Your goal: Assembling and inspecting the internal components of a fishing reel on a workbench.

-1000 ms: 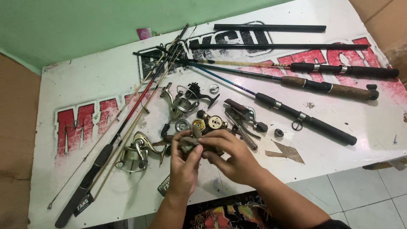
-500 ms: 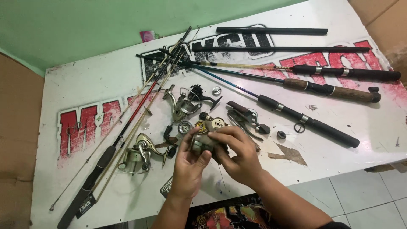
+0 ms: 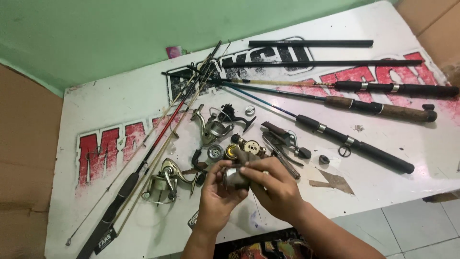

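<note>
Both my hands meet over the near middle of a white table (image 3: 110, 110) with red and black lettering. My left hand (image 3: 216, 196) cups a small grey metal reel spool (image 3: 235, 178) from below. My right hand (image 3: 273, 184) grips the same spool from the right, fingertips on its top. Just beyond my hands lie small round reel parts (image 3: 215, 153) in silver and brass. A brass-coloured spinning reel (image 3: 165, 180) rests to the left of my left hand, and a silver reel body (image 3: 213, 127) lies farther back.
Several fishing rods (image 3: 364, 108) with dark and cork handles lie across the right and back of the table; more thin rods (image 3: 158, 144) run diagonally on the left. Pliers (image 3: 282, 153) and a brown tape scrap (image 3: 333, 181) sit right of my hands. Green wall behind, tiled floor at right.
My hands stayed together on the spool, turning it slightly. The view shifted a little, so the table things sit slightly lower and rightward.
</note>
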